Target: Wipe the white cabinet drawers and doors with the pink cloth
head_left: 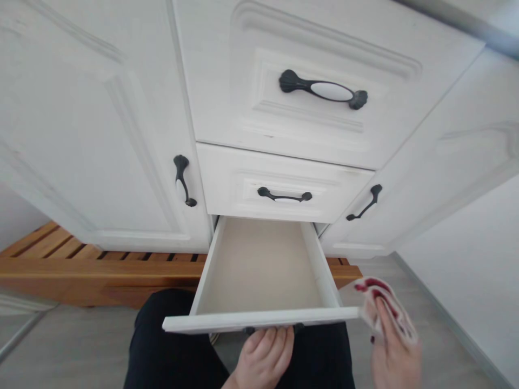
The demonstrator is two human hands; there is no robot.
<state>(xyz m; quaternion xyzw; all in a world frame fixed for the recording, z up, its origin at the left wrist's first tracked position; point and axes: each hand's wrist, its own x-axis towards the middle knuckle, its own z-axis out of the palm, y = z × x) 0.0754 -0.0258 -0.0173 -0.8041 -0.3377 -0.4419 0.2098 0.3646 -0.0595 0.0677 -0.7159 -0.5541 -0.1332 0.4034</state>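
Note:
A white bottom drawer is pulled out and its beige inside shows nothing in it. My left hand reaches up under the drawer's front, fingers curled around its dark handle. My right hand is lower right, just past the drawer's right corner, holding a white cloth with red markings.
Two shut white drawers with black handles sit above the open one. White cabinet doors flank them on both sides. A low wooden slatted platform runs under the cabinets. My black-clad legs are below the drawer on a grey floor.

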